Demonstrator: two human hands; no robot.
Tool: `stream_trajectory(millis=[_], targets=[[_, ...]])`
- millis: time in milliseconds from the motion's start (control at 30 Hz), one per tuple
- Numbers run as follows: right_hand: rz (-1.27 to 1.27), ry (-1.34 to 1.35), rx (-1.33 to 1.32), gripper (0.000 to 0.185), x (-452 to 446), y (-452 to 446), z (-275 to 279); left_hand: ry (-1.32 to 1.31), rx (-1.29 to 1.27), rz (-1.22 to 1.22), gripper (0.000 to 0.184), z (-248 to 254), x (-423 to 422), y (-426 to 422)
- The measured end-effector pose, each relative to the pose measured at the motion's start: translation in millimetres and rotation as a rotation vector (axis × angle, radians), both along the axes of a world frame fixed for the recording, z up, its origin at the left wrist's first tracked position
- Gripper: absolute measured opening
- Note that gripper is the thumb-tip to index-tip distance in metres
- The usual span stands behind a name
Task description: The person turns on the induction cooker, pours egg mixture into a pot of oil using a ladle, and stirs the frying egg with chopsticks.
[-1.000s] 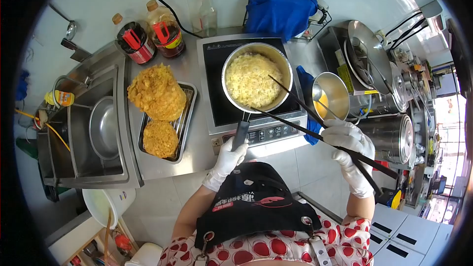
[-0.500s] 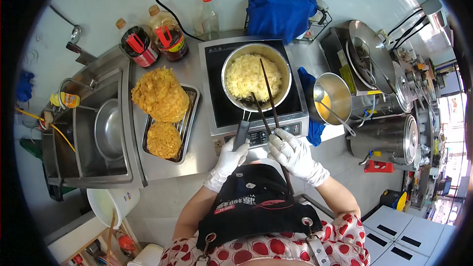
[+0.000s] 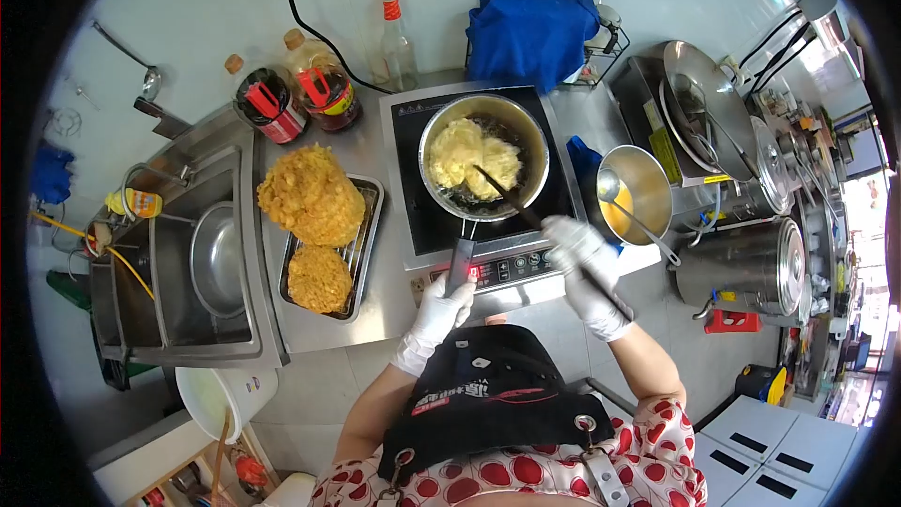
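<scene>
My left hand (image 3: 441,314), in a white glove, is closed round the dark handle (image 3: 461,268) of a small metal pot (image 3: 541,174) on the black-topped cooker. In the pot, a pale yellow battered mass (image 3: 469,155) sits in dark bubbling oil, bunched toward the left and middle. My right hand (image 3: 589,272), also gloved and slightly blurred, grips long dark chopsticks (image 3: 516,204). Their tips touch the batter, and their back ends pass under the palm toward the wrist. They lie so close together that I cannot separate them clearly.
Golden fried pieces (image 3: 314,195) lie on a wire-racked tray (image 3: 369,225) at left, beside a sink (image 3: 160,296). Sauce bottles (image 3: 324,84) stand behind. At right are a metal bowl (image 3: 657,183) holding yellow liquid and a ladle, a wok (image 3: 709,66) and a large stockpot (image 3: 737,268).
My right hand has moved right and up, swinging the chopsticks flatter. The batter, spread across the pot before, is now bunched, with more oil showing. My left hand stays on the handle.
</scene>
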State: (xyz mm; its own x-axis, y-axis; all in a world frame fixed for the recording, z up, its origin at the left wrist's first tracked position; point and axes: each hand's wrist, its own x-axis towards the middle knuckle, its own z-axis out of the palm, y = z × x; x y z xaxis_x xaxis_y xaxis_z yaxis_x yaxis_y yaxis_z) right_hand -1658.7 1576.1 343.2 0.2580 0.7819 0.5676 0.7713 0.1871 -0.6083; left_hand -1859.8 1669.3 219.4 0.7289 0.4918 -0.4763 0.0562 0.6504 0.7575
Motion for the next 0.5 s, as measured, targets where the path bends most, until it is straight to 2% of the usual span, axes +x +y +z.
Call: stream_trajectory(millis=[67, 133, 200, 267, 300, 367, 500], targets=[[-0.302, 1.032, 0.127, 0.023, -2, 10, 4, 0.002, 0.006, 0.006, 0.01, 4, 0, 0], [-0.478, 1.364, 0.255, 0.027, 30, 11, -13, 0.036, 0.012, -0.001, 0.011, 10, 0, 0], [-0.417, 1.537, 0.333, 0.028, 57, 2, -44, 0.043, 0.008, 0.01, 0.011, 21, 0, 2], [-0.399, 1.61, 0.371, 0.027, 67, 1, -55, 0.063, -0.012, 0.015, 0.012, 25, 1, 2], [-0.404, 1.608, 0.37, 0.027, 64, 5, -41, 0.062, -0.015, 0.012, 0.012, 29, 3, 1], [-0.476, 1.225, 0.148, 0.027, 57, 13, -5, 0.085, -0.045, 0.031, 0.013, 37, 7, 2], [-0.452, 0.766, -0.038, 0.022, 48, 21, 59, 0.12, -0.062, 0.009, 0.014, 49, 11, 7]])
